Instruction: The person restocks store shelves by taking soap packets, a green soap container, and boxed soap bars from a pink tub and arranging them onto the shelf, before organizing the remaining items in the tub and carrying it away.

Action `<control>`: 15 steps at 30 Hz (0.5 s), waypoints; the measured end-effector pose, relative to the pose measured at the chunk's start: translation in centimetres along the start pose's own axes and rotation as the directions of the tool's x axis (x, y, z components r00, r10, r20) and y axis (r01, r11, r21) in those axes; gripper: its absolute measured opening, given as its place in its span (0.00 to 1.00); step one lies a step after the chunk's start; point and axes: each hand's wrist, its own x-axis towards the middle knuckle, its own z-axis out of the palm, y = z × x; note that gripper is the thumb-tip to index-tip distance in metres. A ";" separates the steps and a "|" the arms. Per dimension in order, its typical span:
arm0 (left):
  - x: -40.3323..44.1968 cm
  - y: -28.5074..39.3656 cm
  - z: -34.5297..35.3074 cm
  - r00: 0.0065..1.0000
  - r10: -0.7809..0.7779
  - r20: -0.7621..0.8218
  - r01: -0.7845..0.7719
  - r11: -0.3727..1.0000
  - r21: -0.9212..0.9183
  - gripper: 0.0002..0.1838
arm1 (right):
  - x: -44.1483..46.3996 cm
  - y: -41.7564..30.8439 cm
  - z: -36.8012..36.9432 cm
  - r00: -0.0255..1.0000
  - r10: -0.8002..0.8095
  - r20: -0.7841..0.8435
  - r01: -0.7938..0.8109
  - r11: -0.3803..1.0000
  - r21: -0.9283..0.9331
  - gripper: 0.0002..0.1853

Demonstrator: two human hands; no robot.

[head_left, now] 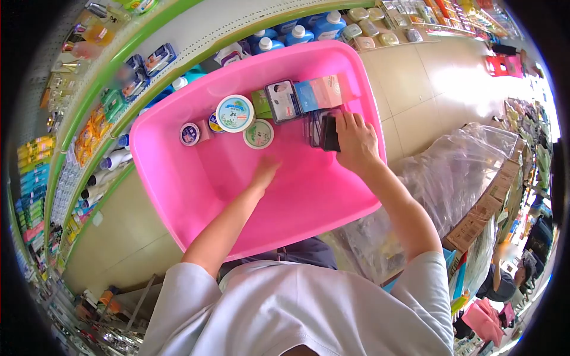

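A large pink tub [261, 207] holds several small goods along its far side. My right hand [355, 141] grips a dark flat case [331, 132] at the tub's right, beside other dark packs. Over the tub's middle, my left hand [267, 171] is blurred, below a green-and-white round tub [259, 134]; its fingers are unclear. A larger white round tub [235, 113] stands next to that one. Further right are a black-framed pack [283, 101] and a blue-and-pink box [319, 94]. At the left sits a small purple-and-white round container [190, 134].
Green-edged shelves [89, 107] curve around the left and far side, with blue bottles [298, 35] just beyond the tub. At the right, clear plastic wrap [442, 169] covers goods near a cardboard box [484, 204]. Another person [499, 285] is at the lower right.
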 end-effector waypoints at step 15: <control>5.4 6.7 -0.8 0.997 0.080 0.018 -0.048 0.744 -0.666 0.35 | 2.8 -11.2 14.2 0.890 -0.188 0.415 0.166 0.982 0.089 0.32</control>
